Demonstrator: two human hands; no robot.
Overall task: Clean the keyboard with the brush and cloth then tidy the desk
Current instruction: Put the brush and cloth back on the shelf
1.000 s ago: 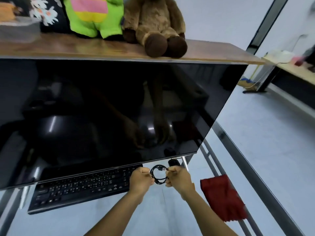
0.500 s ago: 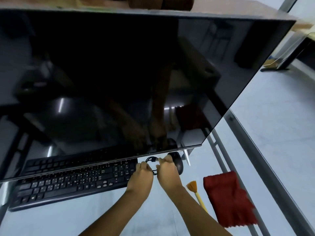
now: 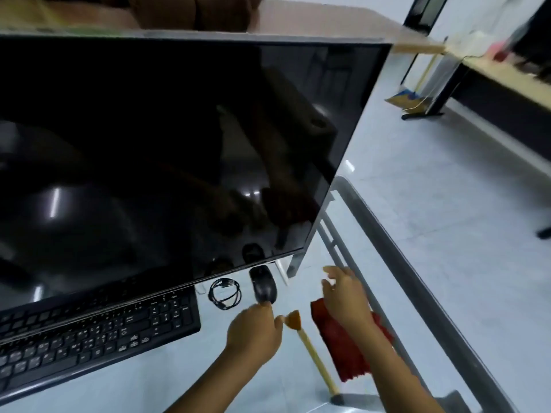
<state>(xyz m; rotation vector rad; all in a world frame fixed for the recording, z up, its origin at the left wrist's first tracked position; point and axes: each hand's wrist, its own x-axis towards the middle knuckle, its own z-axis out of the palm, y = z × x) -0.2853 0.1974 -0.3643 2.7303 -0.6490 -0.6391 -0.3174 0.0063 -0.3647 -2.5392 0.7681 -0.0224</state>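
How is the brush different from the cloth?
The brush is a thin stick; the cloth is wide and rumpled. The brush is yellow with orange bristles; the cloth is red. The right hand hides part of the cloth, not the brush. Both lie side by side on the desk.

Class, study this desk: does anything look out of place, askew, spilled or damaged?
Nothing spilled or broken. The red cloth lies rumpled near the right edge of the desk, and the brush lies slanted beside it.
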